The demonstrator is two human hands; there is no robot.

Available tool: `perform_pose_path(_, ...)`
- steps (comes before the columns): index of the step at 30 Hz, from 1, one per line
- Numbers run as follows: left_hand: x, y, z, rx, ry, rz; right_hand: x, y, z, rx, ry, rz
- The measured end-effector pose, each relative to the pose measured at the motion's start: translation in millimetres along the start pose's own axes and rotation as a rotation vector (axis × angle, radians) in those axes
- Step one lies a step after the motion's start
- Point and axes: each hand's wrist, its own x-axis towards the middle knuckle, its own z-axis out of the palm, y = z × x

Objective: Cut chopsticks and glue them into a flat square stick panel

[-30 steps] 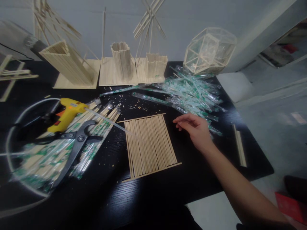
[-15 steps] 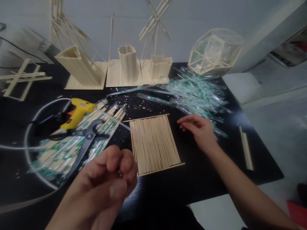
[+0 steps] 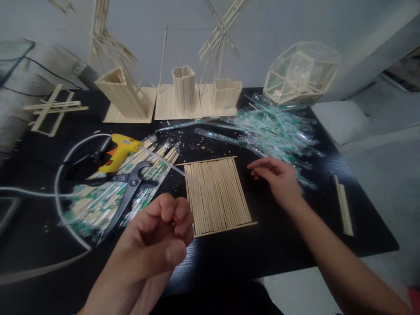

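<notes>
A flat panel of wooden sticks (image 3: pixel 218 197) lies on the black table, its sticks side by side between a crosswise stick at the top and another at the bottom. My left hand (image 3: pixel 154 245) hovers at the panel's lower left, fingers loosely curled and thumb apart, with nothing visible in it. To the panel's right is my right hand (image 3: pixel 277 177), palm down, fingers loosely bent and seemingly holding nothing. A yellow glue gun (image 3: pixel 120 151) rests on the left, its translucent glue stick (image 3: pixel 170 165) reaching over the panel. Dark-handled cutters (image 3: pixel 129 188) lie below it.
Wrapped sticks (image 3: pixel 88 199) lie under the tools. Empty plastic wrappers (image 3: pixel 278 127) are heaped at the back right. Stick-built models stand behind, including a round tube (image 3: pixel 183 89) and a triangular one (image 3: pixel 123 94). Two loose sticks (image 3: pixel 344 208) lie near the right edge.
The view has shifted, so the table things appear farther right. My left thumb and fingers have spread slightly apart. My right hand stays beside the panel.
</notes>
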Motion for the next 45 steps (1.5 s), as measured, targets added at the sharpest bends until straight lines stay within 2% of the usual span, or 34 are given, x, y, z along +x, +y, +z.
perform_pose_path(3, -8.3, -8.6, -4.1, 0.127, -0.179, 0.031, -0.1, 3.6, 0.8, 0.002, 0.009, -0.011)
perform_pose_path(5, -13.3, -16.1, -6.5, 0.343, -0.319, 0.074, -1.2, 3.8, 2.2, -0.026, 0.025, -0.05)
perform_pose_path(7, -15.1, -23.2, -8.3, 0.654, -0.416, 0.238, -3.9, 0.1, 4.4, -0.113, 0.036, -0.132)
perform_pose_path(9, -13.1, -29.2, -10.1, 0.944, -0.465, 0.484, -8.0, -7.3, 7.6, -0.256, 0.01, -0.259)
perform_pose_path(12, -5.7, -36.8, -14.7, 1.209, -0.461, 0.781, -14.4, -19.9, 15.2, -0.44, -0.086, -0.462)
perform_pose_path(14, -0.9, -42.1, -19.2, 1.331, -0.437, 0.861, -16.0, -24.5, 21.6, -0.501, -0.162, -0.563)
perform_pose_path(16, 2.5, -47.7, -23.8, 1.438, -0.407, 0.886, -13.8, -24.1, 28.3, -0.551, -0.222, -0.623)
perform_pose_path(19, 5.6, -55.9, -28.4, 1.533, -0.385, 0.919, -3.3, -17.5, 37.5, -0.632, -0.289, -0.638)
perform_pose_path(25, 12.0, -67.7, -28.1, 1.596, -0.454, 0.892, 17.5, -6.9, 54.8, -0.712, -0.412, -0.64)
perform_pose_path(29, 15.4, -71.6, -27.3, 1.602, -0.487, 0.868, 18.5, -4.9, 61.8, -0.699, -0.415, -0.662)
perform_pose_path(36, 17.7, -73.9, -27.1, 1.613, -0.439, 0.874, 17.6, -2.0, 60.3, -0.685, -0.407, -0.663)
perform_pose_path(45, 18.5, -74.8, -27.0, 1.617, -0.435, 0.903, 17.6, -1.8, 60.9, -0.688, -0.405, -0.668)
